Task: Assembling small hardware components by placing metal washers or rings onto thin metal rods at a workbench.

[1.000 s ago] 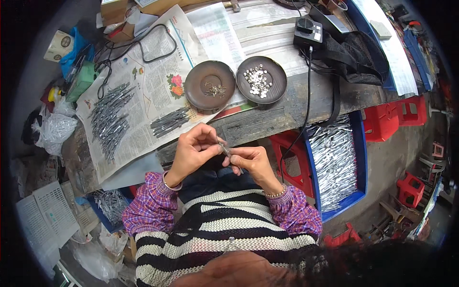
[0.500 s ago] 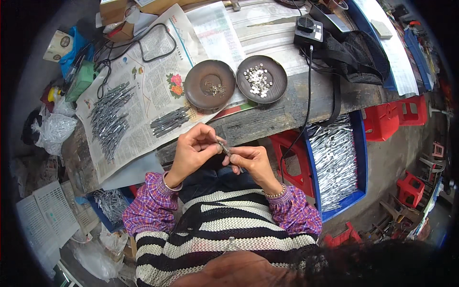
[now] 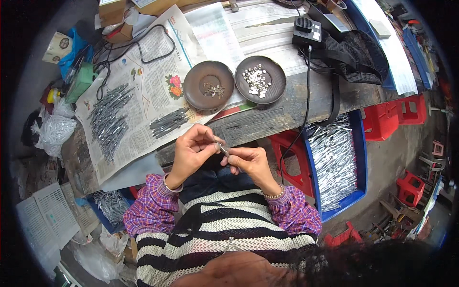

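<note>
My left hand (image 3: 193,152) and my right hand (image 3: 252,165) meet in front of the bench edge. Both pinch a small, slim, silvery metal piece (image 3: 223,149) between thumb and fingers; its exact kind is too small to tell. Just beyond my hands, a brown round dish (image 3: 195,93) holds thin, pin-like metal bits (image 3: 213,90). Against its right side, a second dish (image 3: 277,83) holds many small, shiny round pieces (image 3: 257,81). A bundle of slim dark metal pieces (image 3: 169,123) lies left of my hands on newspaper (image 3: 143,103), and a larger heap (image 3: 111,115) lies farther left.
A blue tray (image 3: 362,165) full of slim silver pieces stands right of me, beside red stools (image 3: 294,158). A black cable (image 3: 306,105) hangs over the bench edge from a black box (image 3: 307,32). Another blue bin (image 3: 103,214) with metal pieces sits lower left.
The metal piece has tilted slightly between my fingertips, and more of its shiny side shows. Both hands stay in almost the same place.
</note>
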### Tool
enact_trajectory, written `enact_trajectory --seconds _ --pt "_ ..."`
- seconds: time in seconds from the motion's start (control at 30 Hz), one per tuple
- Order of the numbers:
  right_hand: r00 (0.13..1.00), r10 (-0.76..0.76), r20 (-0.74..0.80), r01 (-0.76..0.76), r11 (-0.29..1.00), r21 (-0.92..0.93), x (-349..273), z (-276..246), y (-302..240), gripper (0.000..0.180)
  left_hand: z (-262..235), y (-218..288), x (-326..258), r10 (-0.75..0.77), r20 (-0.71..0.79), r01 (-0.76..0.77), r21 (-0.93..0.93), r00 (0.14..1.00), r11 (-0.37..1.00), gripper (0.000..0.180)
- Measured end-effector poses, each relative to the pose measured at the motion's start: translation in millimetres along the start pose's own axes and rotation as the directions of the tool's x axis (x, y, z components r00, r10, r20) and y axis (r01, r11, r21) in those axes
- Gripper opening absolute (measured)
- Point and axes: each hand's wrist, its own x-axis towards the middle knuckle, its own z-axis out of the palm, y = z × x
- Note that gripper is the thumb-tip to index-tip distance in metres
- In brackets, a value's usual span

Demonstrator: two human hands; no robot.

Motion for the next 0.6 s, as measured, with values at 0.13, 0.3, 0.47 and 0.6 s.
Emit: enact_trajectory --seconds 0.13,0.3,0.47,0.6 --pt "1.0 -0.012 -0.007 0.012 1.0 0.012 1 2 -2 0.019 4 1 1 -0.026 -0.038 0.024 -0.06 0.999 0.998 0.017" --pt "0.998 -0.065 0.016 0.066 0.998 -0.024 -1 1 -8 0.019 -1 6 -1 -0.066 0.045 0.062 0.085 0.997 0.994 0.008" --pt "0.865 -0.487 0.124 0.483 0.739 -0.469 8 -16 -23 0.021 -2 10 -2 0.111 0.056 -0.102 -0.136 0.992 0.985 0.008" --pt "0.642 -0.761 0.096 0.417 0.241 -0.876 26 -47 -62 0.021 -9 9 -3 0.096 0.019 -0.086 -0.297 0.995 0.951 0.01"
